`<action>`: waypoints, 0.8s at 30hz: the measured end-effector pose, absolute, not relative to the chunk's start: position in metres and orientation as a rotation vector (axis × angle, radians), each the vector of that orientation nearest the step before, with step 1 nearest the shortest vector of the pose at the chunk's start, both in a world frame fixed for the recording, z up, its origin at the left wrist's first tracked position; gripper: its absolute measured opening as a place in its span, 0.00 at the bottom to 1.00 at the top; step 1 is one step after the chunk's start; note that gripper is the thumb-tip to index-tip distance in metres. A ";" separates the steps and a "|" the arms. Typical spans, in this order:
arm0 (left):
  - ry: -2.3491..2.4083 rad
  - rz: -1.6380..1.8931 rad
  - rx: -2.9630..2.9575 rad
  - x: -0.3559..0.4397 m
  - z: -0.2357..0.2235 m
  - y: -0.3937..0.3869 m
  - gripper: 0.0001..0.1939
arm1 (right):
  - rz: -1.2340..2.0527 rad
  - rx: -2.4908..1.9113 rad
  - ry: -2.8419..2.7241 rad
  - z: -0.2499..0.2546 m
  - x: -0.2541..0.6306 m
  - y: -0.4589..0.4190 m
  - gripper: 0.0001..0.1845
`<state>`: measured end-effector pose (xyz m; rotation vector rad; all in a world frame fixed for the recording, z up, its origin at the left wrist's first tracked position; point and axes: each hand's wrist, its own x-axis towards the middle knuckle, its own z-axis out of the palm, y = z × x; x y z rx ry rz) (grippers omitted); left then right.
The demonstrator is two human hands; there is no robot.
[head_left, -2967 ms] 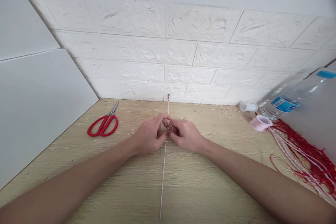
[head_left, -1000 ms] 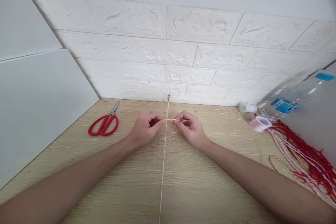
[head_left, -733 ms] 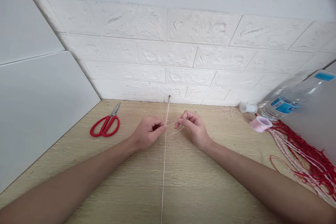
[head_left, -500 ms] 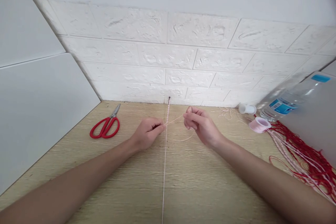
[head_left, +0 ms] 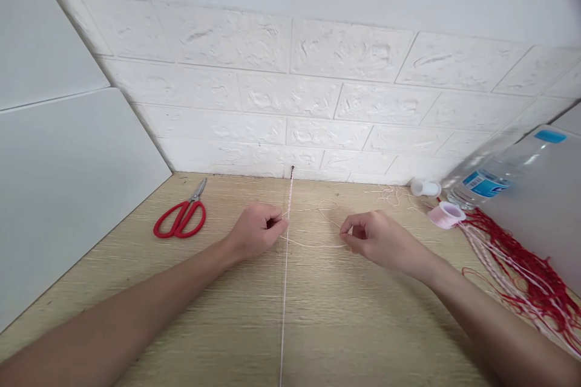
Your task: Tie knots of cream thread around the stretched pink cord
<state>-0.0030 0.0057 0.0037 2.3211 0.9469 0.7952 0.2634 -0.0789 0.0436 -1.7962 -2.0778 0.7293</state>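
A pale pink cord (head_left: 284, 302) runs taut from a small dark fixing at the wall's foot toward me, and its far stretch is braided or knotted (head_left: 290, 193). My left hand (head_left: 258, 230) is closed in a pinch at the cord's left side, on thin thread where it meets the cord. To the right, my right hand (head_left: 376, 239) pinches a thin pale thread (head_left: 313, 246) between thumb and forefinger. That thread crosses the cord below my left fingertips, while another part of it curls in a loose loop above the wood.
Red-handled scissors (head_left: 181, 217) lie at left. On the right are a white spool (head_left: 425, 187), a pink thread spool (head_left: 447, 216), a plastic bottle (head_left: 485, 184) and a heap of red and pink cords (head_left: 526, 266). A white brick-patterned wall (head_left: 308, 100) closes the back.
My right hand has moved right and toward me, and the thread has gone from stretched between my hands to a slack loop. My left hand stays by the cord.
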 end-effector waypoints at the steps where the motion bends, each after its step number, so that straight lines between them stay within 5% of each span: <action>1: 0.953 0.794 2.332 -0.003 0.003 0.006 0.19 | 0.725 -1.838 -2.077 0.044 0.265 -0.078 0.08; 8: 0.946 0.780 2.413 -0.003 0.002 0.003 0.18 | 0.436 -1.913 -1.978 0.021 0.274 -0.067 0.09; 24: 0.912 0.751 2.460 -0.003 0.002 0.002 0.18 | 0.725 -1.382 -1.601 0.016 0.248 -0.078 0.09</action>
